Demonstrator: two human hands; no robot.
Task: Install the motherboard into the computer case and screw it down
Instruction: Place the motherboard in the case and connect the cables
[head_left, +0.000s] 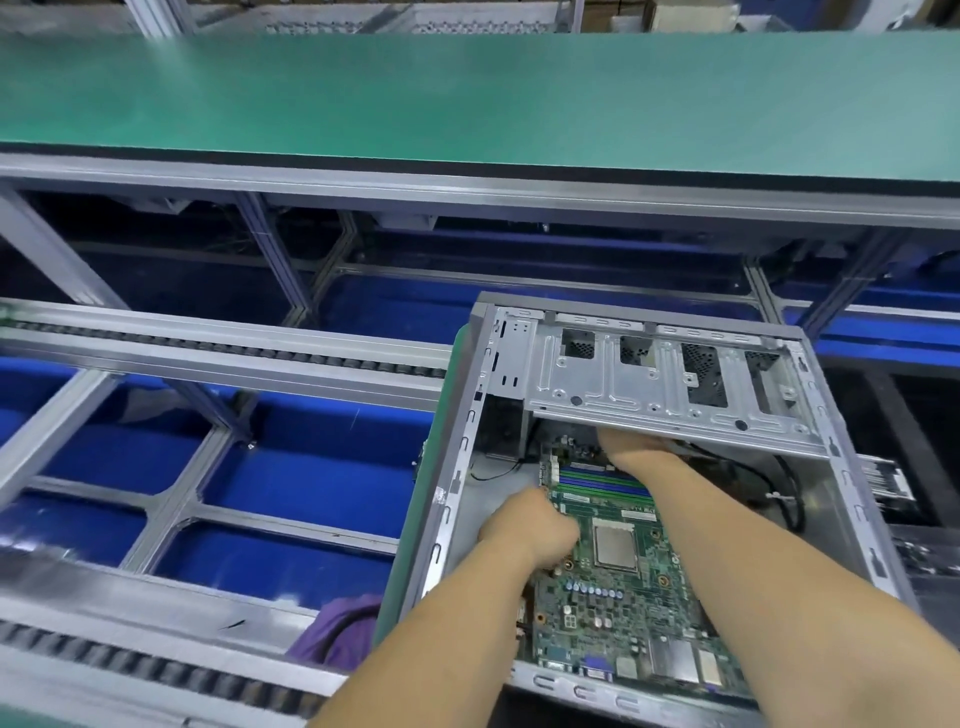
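We are looking down into an open case (810, 467) lying on its side on a green pallet (415, 519), which is sitting on a roller line (156, 670). The board (618, 613) is lying flat inside the case, its port edge sitting against the near wall. Our left hand (530, 525) is gripping the board's left edge beside the RAM slots (602, 480), fingers curled around the edge, just left of the CPU socket (615, 545). Our right hand (631, 447) is reaching over the far end of the board and going under the drive cage (665, 379); its fingers are hiding beneath the cage, so we cannot tell whether they are wide, narrow or holding anything. Black cables (789, 499) are hanging along the right side of the case interior. Beyond the case, a green belt (467, 98) is stretching across the top, and a purple cloth (337, 629) is lying beside the pallet's near corner.
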